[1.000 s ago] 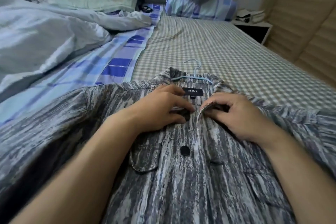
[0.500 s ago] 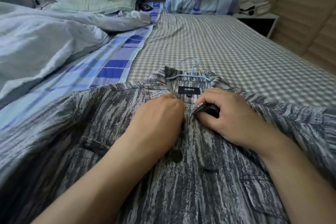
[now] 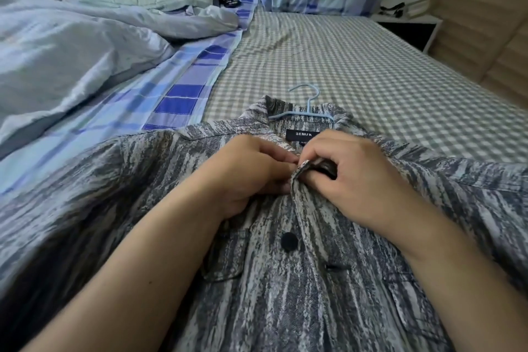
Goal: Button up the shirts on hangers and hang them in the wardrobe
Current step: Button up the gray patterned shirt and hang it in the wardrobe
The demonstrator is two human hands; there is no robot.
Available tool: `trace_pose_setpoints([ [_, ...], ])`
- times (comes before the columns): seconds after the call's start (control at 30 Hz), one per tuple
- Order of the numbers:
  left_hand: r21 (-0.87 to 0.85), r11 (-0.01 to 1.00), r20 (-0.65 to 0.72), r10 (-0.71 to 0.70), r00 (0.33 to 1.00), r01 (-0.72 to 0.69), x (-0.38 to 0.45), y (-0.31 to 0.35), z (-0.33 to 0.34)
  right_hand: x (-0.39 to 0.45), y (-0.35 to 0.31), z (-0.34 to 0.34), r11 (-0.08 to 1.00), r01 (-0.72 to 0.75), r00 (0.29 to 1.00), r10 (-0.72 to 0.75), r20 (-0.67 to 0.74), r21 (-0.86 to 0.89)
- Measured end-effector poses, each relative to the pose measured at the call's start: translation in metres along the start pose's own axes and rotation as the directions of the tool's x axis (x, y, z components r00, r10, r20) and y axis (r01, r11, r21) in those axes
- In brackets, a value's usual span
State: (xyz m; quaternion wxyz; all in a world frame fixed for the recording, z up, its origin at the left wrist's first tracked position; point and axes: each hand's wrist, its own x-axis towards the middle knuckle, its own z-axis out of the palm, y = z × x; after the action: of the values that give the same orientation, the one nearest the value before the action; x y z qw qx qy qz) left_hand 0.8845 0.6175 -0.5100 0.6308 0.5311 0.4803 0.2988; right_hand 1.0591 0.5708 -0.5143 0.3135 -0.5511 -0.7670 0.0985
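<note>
shirt, grey-streaked, flat on pale-blue hanger

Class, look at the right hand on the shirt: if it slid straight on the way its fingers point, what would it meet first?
The right hand points leftward, so it would probably meet the left hand first, across the shirt edge both pinch; they look nearly touching.

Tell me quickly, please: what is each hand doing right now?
Left hand: fingers curled, pinching the shirt at the top of its front opening.
Right hand: curled round the shirt's other front edge, pinching it.
</note>
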Motion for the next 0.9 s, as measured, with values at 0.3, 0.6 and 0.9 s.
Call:
trace_pose_setpoints([
  [0.3,0.285,0.957,0.117,0.019,0.993,-0.052,-0.011,0.008,-0.001,-0.006,0.001,-0.001,0.977,0.081,0.997,-0.080,0.009,-0.195],
  [0.6,0.606,0.780,0.105,0.119,0.987,-0.159,-0.014,0.003,0.002,-0.008,0.002,0.002,0.960,0.136,0.990,-0.120,0.079,-0.246],
  [0.9,0.591,0.792,-0.101,0.260,0.960,-0.152,-0.022,0.001,0.020,-0.015,0.004,0.000,0.999,-0.022,0.999,0.023,0.047,-0.025],
])
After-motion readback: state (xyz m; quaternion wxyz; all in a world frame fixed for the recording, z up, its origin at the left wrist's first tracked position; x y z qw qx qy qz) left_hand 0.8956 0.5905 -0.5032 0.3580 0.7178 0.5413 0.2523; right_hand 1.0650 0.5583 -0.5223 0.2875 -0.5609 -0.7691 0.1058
